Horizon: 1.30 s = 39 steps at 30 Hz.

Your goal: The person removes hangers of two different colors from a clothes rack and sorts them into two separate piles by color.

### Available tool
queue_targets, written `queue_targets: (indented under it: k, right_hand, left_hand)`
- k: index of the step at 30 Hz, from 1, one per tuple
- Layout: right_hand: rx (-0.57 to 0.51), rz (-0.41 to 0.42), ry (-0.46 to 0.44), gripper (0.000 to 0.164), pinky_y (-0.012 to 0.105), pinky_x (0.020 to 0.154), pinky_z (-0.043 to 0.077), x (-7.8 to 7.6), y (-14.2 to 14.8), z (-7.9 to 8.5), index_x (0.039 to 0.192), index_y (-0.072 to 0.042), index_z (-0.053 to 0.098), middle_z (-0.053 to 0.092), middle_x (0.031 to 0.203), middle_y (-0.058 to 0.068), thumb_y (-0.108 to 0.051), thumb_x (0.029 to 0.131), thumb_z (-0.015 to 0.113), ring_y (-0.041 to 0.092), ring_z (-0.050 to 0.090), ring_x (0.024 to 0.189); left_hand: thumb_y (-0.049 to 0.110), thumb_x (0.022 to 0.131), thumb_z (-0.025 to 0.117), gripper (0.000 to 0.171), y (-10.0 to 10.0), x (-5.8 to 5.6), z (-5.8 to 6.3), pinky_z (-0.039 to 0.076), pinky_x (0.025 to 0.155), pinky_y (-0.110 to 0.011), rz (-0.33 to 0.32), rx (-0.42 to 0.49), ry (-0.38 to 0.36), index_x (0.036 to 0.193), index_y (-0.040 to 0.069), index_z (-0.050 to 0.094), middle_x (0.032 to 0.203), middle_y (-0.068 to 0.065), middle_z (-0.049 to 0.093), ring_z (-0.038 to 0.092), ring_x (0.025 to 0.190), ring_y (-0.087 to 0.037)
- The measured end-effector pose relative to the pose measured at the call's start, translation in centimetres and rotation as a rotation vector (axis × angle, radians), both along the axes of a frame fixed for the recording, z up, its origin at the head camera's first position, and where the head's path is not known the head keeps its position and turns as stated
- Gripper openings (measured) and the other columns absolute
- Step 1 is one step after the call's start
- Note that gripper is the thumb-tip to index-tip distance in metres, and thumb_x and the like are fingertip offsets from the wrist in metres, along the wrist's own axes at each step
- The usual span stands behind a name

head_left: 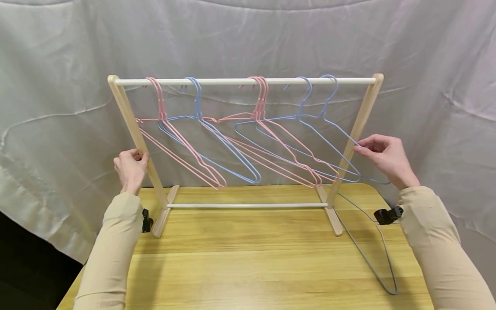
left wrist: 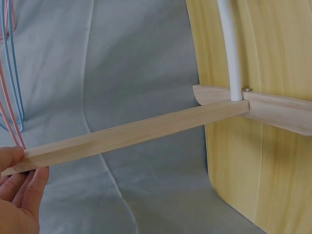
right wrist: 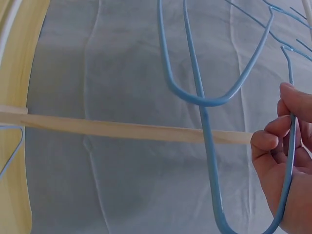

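Note:
A wooden rack with a white rod [head_left: 224, 82] stands on the table, pink and blue wire hangers hooked over the rod. My left hand [head_left: 131, 170] grips the rack's left post [head_left: 129, 115] partway down, thumb on one side and fingers on the other in the left wrist view. At the right end, my right hand [head_left: 385, 157] pinches the sloping arm of the rightmost blue hanger [head_left: 336, 125], whose hook sits on the rod. In the right wrist view this held hanger [right wrist: 209, 161] passes in front of the right post [right wrist: 112, 127].
Pink hangers [head_left: 159, 101] and blue hangers [head_left: 197, 99] hang at the left, more pink hangers [head_left: 260, 101] mid-rod, and another blue hanger [head_left: 303, 103] beside the held one. A grey-blue hanger [head_left: 390, 267] lies on the table [head_left: 232, 258] at right. A grey curtain [head_left: 248, 38] hangs behind.

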State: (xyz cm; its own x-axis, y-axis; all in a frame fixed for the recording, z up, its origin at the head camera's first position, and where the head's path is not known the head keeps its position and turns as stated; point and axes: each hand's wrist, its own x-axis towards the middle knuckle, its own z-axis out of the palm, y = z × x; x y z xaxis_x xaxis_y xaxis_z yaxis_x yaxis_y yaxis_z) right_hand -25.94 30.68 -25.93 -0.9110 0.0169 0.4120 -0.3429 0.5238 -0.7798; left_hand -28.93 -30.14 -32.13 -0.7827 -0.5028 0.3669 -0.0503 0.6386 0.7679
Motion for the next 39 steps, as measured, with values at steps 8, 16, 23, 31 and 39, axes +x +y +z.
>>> queue_targets:
  k: [8, 16, 23, 31, 39]
  right_hand:
    - [-0.103, 0.026, 0.009, 0.011, 0.015, 0.065, 0.046, 0.2, -0.1, 0.3, 0.091, -0.017, 0.077, 0.071, 0.074, -0.022, -0.007, 0.091, 0.073, -0.003, 0.063, 0.071]
    - [-0.132, 0.020, 0.018, 0.011, 0.013, 0.066, 0.048, 0.4, -0.1, 0.6, 0.092, -0.017, 0.077, 0.072, 0.076, -0.019, -0.007, 0.090, 0.073, -0.002, 0.065, 0.073]
    - [-0.164, 0.015, 0.043, 0.012, 0.014, 0.064, 0.046, 0.7, -0.1, 0.6, 0.090, -0.016, 0.077, 0.072, 0.076, -0.019, -0.005, 0.090, 0.073, -0.002, 0.064, 0.071]
    - [-0.200, 0.000, 0.059, 0.013, 0.013, 0.063, 0.045, 1.1, 0.0, 0.2, 0.089, -0.017, 0.077, 0.072, 0.074, -0.020, -0.005, 0.089, 0.074, -0.002, 0.063, 0.069]
    - [-0.336, 0.073, 0.091, 0.012, 0.011, 0.063, 0.046, 1.9, 0.5, -1.0, 0.090, -0.010, 0.076, 0.074, 0.076, -0.013, 0.001, 0.087, 0.074, -0.002, 0.064, 0.068]
  left_hand:
    - [0.024, 0.100, 0.059, 0.030, 0.1, 0.0, 0.1, 0.040, 0.068, -0.020, 0.008, 0.004, 0.005, 0.107, -0.002, 0.074, 0.109, -0.024, 0.074, 0.066, 0.094, -0.033]
    - [0.024, 0.099, 0.060, 0.030, 0.0, -0.1, 0.0, 0.040, 0.069, -0.023, 0.004, -0.007, 0.010, 0.104, -0.003, 0.074, 0.108, -0.024, 0.074, 0.066, 0.093, -0.033]
    - [0.023, 0.100, 0.059, 0.030, 0.1, 0.1, 0.1, 0.041, 0.067, -0.019, 0.004, 0.000, -0.002, 0.108, -0.002, 0.073, 0.109, -0.024, 0.074, 0.066, 0.094, -0.032]
    - [0.023, 0.100, 0.059, 0.030, 0.1, 0.1, 0.1, 0.040, 0.070, -0.022, 0.007, 0.008, -0.001, 0.108, -0.002, 0.073, 0.110, -0.024, 0.074, 0.065, 0.097, -0.034]
    - [0.024, 0.100, 0.059, 0.030, 0.0, -0.1, 0.1, 0.040, 0.068, -0.020, 0.013, 0.009, -0.009, 0.108, -0.001, 0.074, 0.111, -0.023, 0.075, 0.067, 0.096, -0.032]
